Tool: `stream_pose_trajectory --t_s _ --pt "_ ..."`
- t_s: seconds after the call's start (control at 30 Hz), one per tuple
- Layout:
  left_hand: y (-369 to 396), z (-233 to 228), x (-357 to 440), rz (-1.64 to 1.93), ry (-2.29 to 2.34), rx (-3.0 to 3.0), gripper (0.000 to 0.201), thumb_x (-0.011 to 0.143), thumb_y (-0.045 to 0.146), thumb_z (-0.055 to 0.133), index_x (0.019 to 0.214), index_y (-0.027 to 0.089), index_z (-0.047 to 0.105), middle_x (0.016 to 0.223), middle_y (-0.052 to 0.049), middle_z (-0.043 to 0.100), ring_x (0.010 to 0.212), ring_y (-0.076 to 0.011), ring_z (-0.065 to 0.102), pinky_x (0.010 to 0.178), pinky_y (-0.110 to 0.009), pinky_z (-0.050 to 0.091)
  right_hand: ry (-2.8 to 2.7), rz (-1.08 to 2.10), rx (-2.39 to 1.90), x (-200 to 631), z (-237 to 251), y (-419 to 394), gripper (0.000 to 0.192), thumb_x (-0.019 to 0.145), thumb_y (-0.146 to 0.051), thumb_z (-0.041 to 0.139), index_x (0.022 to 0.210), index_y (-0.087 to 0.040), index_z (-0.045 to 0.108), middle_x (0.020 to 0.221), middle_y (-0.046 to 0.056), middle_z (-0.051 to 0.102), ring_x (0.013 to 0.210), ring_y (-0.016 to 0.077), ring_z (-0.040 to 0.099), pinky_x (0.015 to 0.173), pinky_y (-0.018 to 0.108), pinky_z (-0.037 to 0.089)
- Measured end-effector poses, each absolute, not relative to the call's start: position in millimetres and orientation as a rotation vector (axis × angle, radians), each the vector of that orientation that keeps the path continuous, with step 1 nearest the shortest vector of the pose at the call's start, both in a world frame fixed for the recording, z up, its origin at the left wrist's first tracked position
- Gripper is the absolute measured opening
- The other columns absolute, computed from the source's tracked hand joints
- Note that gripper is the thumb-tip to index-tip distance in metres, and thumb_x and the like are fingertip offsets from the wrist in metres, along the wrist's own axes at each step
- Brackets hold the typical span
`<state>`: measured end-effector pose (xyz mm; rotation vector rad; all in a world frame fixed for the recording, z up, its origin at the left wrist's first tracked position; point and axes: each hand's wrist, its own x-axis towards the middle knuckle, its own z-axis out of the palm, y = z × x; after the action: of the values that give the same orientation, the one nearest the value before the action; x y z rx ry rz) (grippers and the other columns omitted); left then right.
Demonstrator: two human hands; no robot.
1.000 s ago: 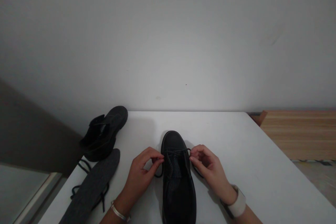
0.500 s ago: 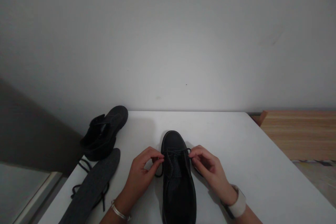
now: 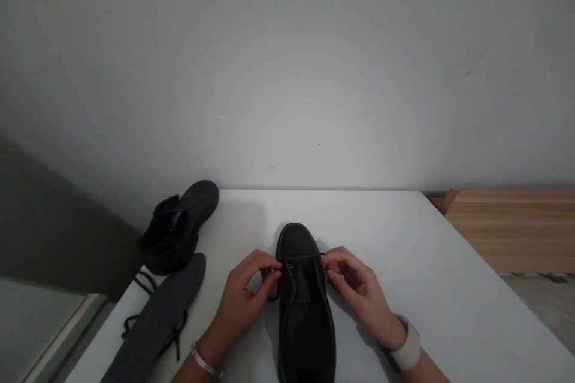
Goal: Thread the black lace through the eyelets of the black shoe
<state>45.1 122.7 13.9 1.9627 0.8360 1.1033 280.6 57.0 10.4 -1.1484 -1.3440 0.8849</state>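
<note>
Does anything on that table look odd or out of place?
Yes. The second shoe sits at the table's far left corner, overhanging the edge, unlaced, with its insole and loose lace lying beside it. The shoe between the hands looks fine.

Looks like room in someone's home, not shop or workshop. Plain white table (image 3: 404, 239) pushed against bare white wall (image 3: 287, 72), no shelving or signage. Wood-grain floor or low wooden surface (image 3: 516, 221) at right, patterned edge strip below it. Pair of black shoes (image 3: 305, 311) on table, loose grey insole (image 3: 157, 323) beside them. Dim indoor light.
</note>
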Motion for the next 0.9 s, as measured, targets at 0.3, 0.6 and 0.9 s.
stream_pose_trajectory --t_s 0.3,0.6,0.9 --pt "117.0 14.6 43.4 0.943 0.899 2.025 0.017 0.093 0.013 0.051 0.106 0.023 0.054 0.091 -0.001 0.055 0.08 -0.0168 0.053 0.073 -0.029 0.045 -1.349 0.981 -1.182 280.3 9.6 55.0 0.012 0.097 -0.035 0.057 0.096 -0.023 0.058 0.088 0.002 0.057 0.082 0.0177 0.054 0.073 0.029 0.043" --pt "118.0 14.0 43.8 0.947 0.986 2.059 0.006 0.095 0.019 0.05 0.094 0.022 0.055 0.084 -0.001 0.055 0.078 -0.0181 0.052 0.071 -0.029 0.043 -1.34 0.953 -1.202 279.3 9.9 55.1 0.015 0.097 -0.036 0.057 0.092 -0.022 0.058 0.082 0.0 0.055 0.077 0.0164 0.051 0.07 0.028 0.042" --pt "120.5 13.9 44.9 1.055 0.906 2.07 0.008 0.095 0.017 0.056 0.093 0.022 0.061 0.087 -0.003 0.062 0.079 -0.0174 0.056 0.071 -0.028 0.045 -1.383 0.881 -1.187 278.6 6.9 57.2 0.009 0.096 -0.03 0.058 0.091 -0.023 0.061 0.085 0.001 0.057 0.08 0.0169 0.055 0.072 0.029 0.043"
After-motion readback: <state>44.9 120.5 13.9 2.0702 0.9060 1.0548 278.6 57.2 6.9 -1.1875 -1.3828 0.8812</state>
